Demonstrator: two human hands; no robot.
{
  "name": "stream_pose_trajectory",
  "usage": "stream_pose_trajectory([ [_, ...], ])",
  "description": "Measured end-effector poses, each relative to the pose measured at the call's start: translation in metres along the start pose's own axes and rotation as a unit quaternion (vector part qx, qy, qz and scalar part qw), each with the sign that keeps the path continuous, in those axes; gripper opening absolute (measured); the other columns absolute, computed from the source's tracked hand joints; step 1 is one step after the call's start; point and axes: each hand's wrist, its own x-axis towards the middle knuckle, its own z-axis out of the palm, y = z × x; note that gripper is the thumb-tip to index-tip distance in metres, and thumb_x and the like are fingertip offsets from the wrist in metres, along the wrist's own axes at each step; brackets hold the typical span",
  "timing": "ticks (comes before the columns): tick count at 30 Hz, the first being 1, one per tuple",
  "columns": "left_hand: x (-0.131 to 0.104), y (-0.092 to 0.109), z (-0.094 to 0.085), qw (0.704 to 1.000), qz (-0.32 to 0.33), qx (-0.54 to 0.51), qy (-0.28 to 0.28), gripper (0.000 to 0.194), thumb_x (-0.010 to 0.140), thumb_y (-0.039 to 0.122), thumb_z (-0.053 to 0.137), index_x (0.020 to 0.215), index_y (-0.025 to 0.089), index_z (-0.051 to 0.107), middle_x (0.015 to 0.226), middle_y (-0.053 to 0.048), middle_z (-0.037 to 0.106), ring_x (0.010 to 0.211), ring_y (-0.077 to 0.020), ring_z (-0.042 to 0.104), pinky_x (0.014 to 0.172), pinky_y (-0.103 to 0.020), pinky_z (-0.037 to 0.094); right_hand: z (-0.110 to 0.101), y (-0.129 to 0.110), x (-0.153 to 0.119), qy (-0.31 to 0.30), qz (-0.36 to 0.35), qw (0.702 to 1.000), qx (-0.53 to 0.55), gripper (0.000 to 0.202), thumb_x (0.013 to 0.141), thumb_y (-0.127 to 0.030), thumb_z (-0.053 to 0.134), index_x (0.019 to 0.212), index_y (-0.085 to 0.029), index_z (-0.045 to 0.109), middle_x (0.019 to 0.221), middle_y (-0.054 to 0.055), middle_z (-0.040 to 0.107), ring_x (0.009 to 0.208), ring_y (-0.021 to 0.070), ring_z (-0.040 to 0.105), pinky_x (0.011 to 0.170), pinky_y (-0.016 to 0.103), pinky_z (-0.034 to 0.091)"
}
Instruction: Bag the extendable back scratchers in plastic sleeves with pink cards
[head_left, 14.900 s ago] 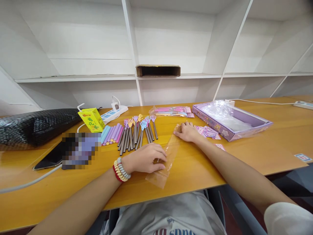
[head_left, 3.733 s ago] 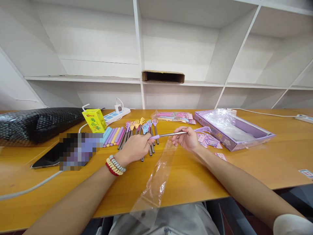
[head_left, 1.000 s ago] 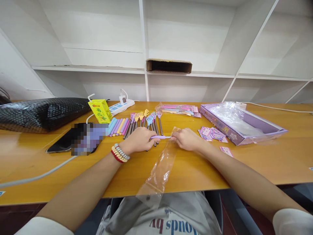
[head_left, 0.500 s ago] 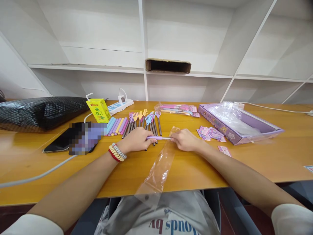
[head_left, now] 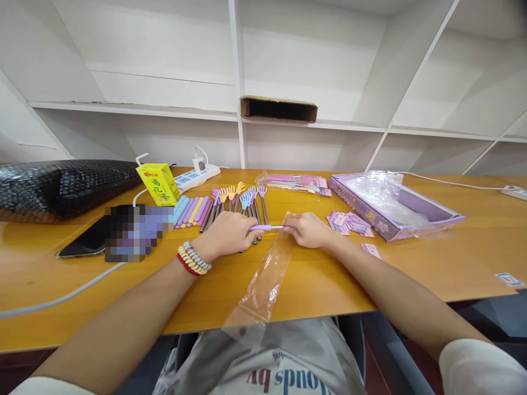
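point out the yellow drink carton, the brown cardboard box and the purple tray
yellow drink carton (head_left: 160,185): head view, front face
brown cardboard box (head_left: 279,101): head view, top edge
purple tray (head_left: 362,211): head view, near side wall

Your left hand (head_left: 231,235), with coiled bands on its wrist (head_left: 193,259), and your right hand (head_left: 308,230) face each other with fingers curled inward and thumbs pressed in, both forearms angling forward from either side.

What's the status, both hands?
Left hand: gripping purple handle. Right hand: closed at the handle's metal rod. Clear bag: below right hand, hanging over table edge. Nothing visibly blocking.
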Motion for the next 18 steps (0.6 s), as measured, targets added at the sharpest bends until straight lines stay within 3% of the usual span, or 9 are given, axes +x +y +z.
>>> stream_pose_trajectory([
  [4, 0.002, -0.001, 0.002, 0.999, 0.005, -0.023, 0.024, 0.038, 0.090, 0.041, 0.036, 0.080, 0.020, 0.066, 0.073, -0.004, 0.067, 0.068, -0.0180, 0.060, 0.061, -0.029, 0.037, 0.000, 0.010, -0.001, 0.015, -0.007, 0.998, 0.067, 0.027, 0.091, -0.029, 0.039, 0.093, -0.017, 0.063, 0.090, 0.006, 0.067, 0.077, 0.0137, 0.058, 0.070, 0.024, 0.035],
  [10, 0.005, -0.010, 0.009, 0.996, -0.013, 0.012, 0.082, 0.037, 0.091, 0.036, 0.035, 0.082, 0.017, 0.066, 0.079, -0.008, 0.065, 0.081, -0.0215, 0.058, 0.076, -0.036, 0.037, 0.001, 0.022, -0.003, 0.064, 0.055, 0.976, 0.201, 0.023, 0.085, -0.031, 0.050, 0.094, -0.015, 0.064, 0.085, 0.005, 0.068, 0.072, 0.0126, 0.058, 0.069, 0.024, 0.040],
  [14, 0.004, -0.008, 0.008, 0.996, -0.013, 0.016, 0.082, 0.035, 0.092, 0.034, 0.033, 0.091, 0.017, 0.063, 0.084, -0.008, 0.064, 0.080, -0.0204, 0.058, 0.072, -0.034, 0.040, 0.009, 0.019, 0.000, 0.134, 0.095, 0.940, 0.298, 0.021, 0.080, -0.030, 0.054, 0.090, -0.014, 0.064, 0.083, 0.005, 0.067, 0.072, 0.0132, 0.057, 0.066, 0.024, 0.042],
  [18, 0.001, -0.002, 0.006, 0.997, -0.007, 0.030, 0.066, 0.035, 0.093, 0.034, 0.030, 0.100, 0.017, 0.061, 0.085, -0.007, 0.064, 0.076, -0.0185, 0.059, 0.060, -0.029, 0.039, 0.010, 0.012, 0.002, 0.142, 0.107, 0.934, 0.311, 0.025, 0.081, -0.033, 0.052, 0.089, -0.013, 0.064, 0.077, 0.003, 0.066, 0.066, 0.0122, 0.055, 0.061, 0.023, 0.041],
])
